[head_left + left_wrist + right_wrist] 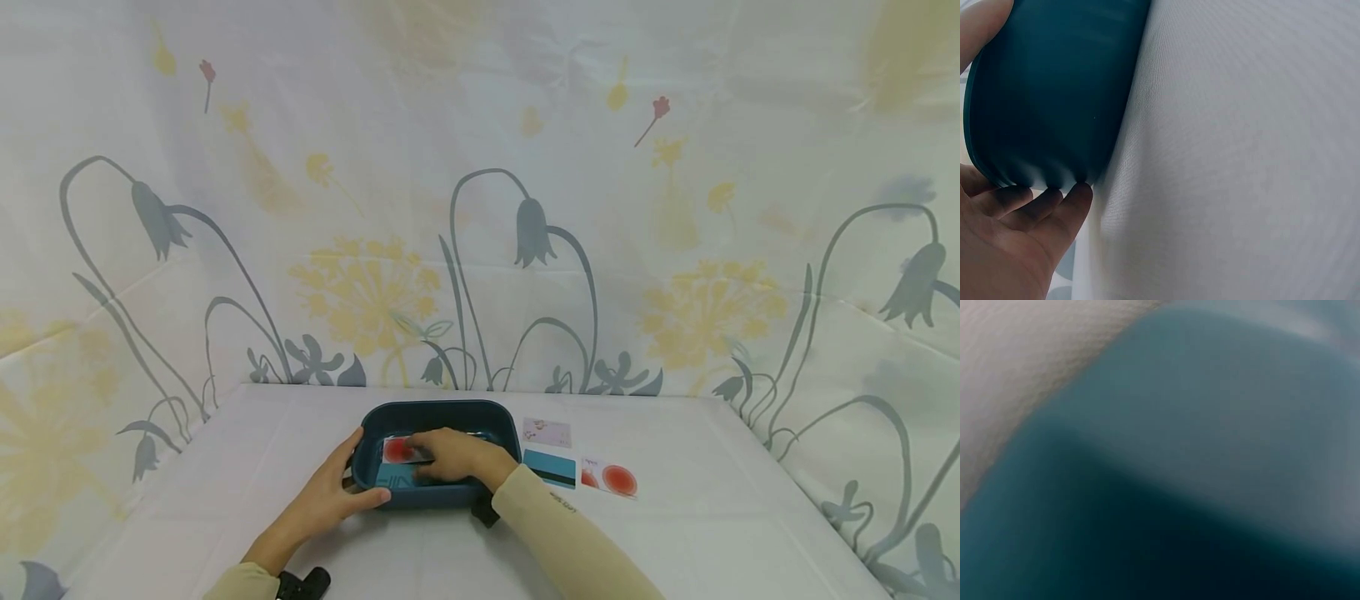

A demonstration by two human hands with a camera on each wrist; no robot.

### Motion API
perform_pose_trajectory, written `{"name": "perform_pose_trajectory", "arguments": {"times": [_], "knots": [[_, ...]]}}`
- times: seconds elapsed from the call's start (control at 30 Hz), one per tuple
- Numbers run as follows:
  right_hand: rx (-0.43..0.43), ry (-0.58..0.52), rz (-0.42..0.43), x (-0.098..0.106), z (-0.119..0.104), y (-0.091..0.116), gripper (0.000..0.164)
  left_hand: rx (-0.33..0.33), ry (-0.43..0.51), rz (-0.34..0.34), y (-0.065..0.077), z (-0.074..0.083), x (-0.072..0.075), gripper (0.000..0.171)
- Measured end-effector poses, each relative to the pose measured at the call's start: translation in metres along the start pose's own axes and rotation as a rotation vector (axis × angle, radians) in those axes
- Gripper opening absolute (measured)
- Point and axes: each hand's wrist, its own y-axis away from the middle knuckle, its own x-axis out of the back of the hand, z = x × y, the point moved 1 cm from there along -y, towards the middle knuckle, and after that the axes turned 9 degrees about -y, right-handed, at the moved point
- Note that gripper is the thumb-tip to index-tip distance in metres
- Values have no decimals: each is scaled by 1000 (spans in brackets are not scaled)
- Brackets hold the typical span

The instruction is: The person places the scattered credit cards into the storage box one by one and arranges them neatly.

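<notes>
My left hand (335, 486) grips the left end of a dark teal plastic tray (442, 499), thumb at its front corner. In the left wrist view, the fingertips (1079, 197) press against the tray's wall (1060, 94). My right hand (453, 456) reaches down inside the tray, its fingers over a white card with a red circle (397, 451) and a blue card (393, 476). Whether it pinches a card is unclear. The right wrist view is blurred and shows mostly the tray (1197, 412), without the fingers.
Right of the tray lie a pale pink card (547, 432), a blue card with a black stripe (550, 468) and a white card with red circles (610, 478). A white cloth (300, 433) covers the table. Behind it hangs a flowered curtain (480, 100).
</notes>
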Motion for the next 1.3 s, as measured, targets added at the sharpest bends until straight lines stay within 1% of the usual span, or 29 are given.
{"name": "perform_pose_trajectory", "arguments": {"times": [0.17,0.33,0.47,0.6,0.77,1.0,1.3], "knots": [[22,-4,23,0,0,-2,47,0,-3,-1,0,0,0,105],[108,-68,55,-1,-2,-5,36,-10,-1,2,0,0,0,106],[149,-117,37,-3,-5,-9,35,-20,-4,6,0,0,0,105],[158,-127,12,-6,-8,-10,39,-28,-5,3,1,0,0,104],[163,-132,0,-7,-10,-12,40,-35,4,4,0,0,0,104],[152,-147,-37,-6,-12,-12,43,-38,14,5,0,-2,0,104],[156,-150,-10,-8,-10,-12,39,-35,21,7,0,-4,-1,105]]}}
